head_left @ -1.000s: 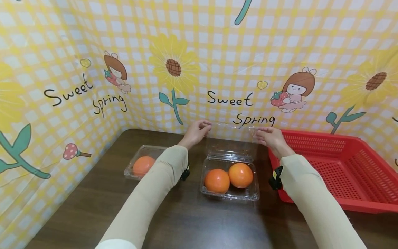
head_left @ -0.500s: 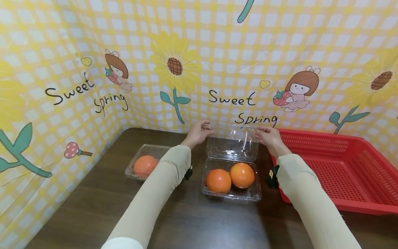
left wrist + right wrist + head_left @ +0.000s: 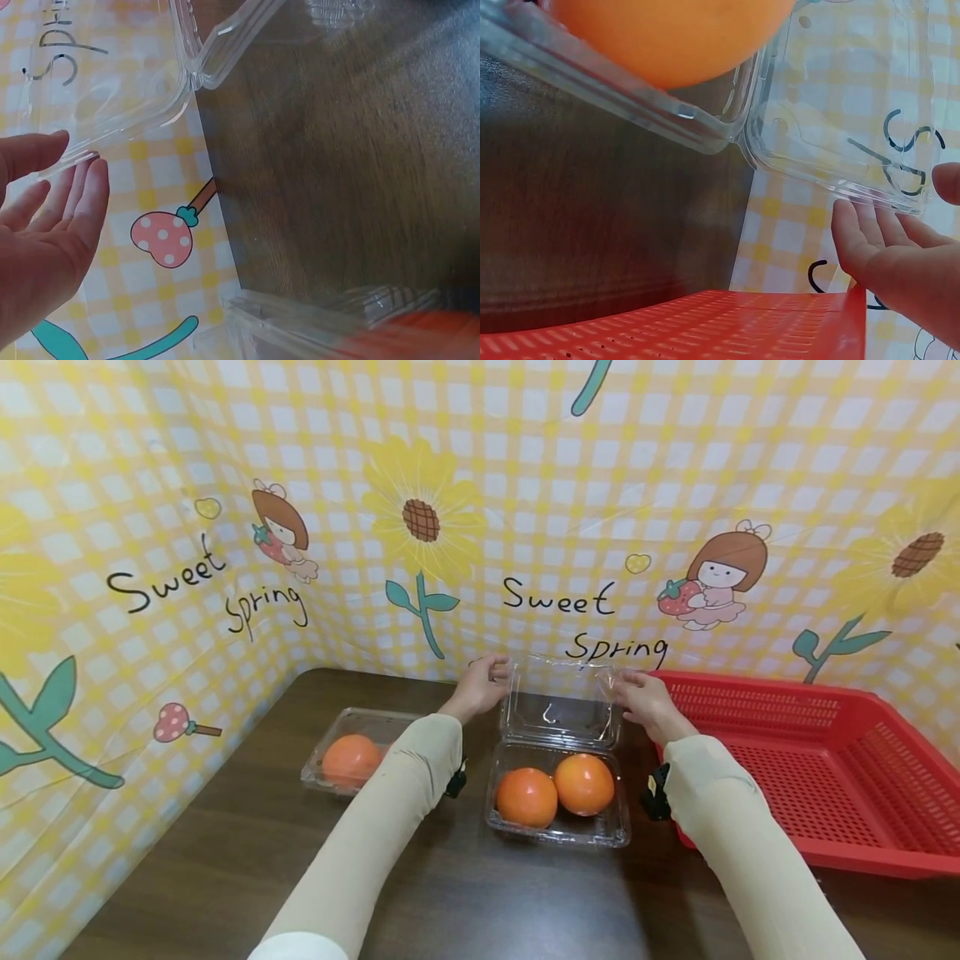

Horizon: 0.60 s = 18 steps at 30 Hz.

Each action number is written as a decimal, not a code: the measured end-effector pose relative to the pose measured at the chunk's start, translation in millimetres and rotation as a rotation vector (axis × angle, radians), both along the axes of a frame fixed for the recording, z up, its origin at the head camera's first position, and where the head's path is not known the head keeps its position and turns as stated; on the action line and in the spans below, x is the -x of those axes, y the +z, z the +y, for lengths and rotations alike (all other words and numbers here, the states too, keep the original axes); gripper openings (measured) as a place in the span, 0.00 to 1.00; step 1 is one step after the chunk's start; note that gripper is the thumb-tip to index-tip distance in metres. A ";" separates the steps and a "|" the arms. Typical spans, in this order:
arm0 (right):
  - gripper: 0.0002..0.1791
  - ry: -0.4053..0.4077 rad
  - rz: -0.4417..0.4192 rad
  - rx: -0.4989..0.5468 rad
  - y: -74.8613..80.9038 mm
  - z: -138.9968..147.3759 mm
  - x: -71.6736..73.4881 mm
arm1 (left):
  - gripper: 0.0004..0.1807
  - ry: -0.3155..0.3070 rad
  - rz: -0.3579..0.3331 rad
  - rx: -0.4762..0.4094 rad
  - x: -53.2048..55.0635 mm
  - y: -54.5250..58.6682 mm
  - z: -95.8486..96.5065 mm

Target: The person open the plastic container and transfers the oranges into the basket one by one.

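Observation:
A clear plastic clamshell container (image 3: 555,839) stands on the table with its lid (image 3: 561,706) raised, leaning back towards the cloth. Two oranges (image 3: 527,797) lie side by side in its base. At the lid's upper left corner my left hand (image 3: 482,685) holds the edge between thumb and fingers, which the left wrist view shows from close by. My right hand (image 3: 643,700) holds the opposite upper corner. In the right wrist view its fingertips (image 3: 844,214) meet the side rim, with the thumb by the outer edge.
Left of my forearm sits a second clear container (image 3: 318,777) holding an orange (image 3: 351,760), partly hidden by my sleeve. A red slotted basket (image 3: 825,693) stands close on the right. Yellow checked cloth (image 3: 555,485) rises behind the brown table (image 3: 450,893).
The lid stays raised between my hands while its tilt and reflections shift slightly. Both hands have dropped a little along its sides. The oranges have stayed in place.

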State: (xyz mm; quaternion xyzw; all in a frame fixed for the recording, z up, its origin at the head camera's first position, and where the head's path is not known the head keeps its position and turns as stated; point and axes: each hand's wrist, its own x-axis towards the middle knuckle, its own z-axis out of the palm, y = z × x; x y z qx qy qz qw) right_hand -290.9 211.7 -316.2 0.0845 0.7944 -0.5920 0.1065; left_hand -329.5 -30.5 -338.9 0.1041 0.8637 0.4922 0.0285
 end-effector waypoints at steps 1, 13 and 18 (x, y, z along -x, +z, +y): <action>0.30 0.001 -0.003 -0.001 0.0 -0.2 -0.4 | 0.28 -0.006 -0.009 0.009 -0.1 -0.1 -0.9; 0.30 -0.014 0.003 -0.008 -7.2 0.2 -3.3 | 0.28 -0.079 -0.115 0.066 -3.8 0.4 -4.9; 0.32 0.004 0.017 -0.047 -12.6 0.0 -3.6 | 0.31 -0.120 -0.111 0.023 50.5 -61.5 -10.0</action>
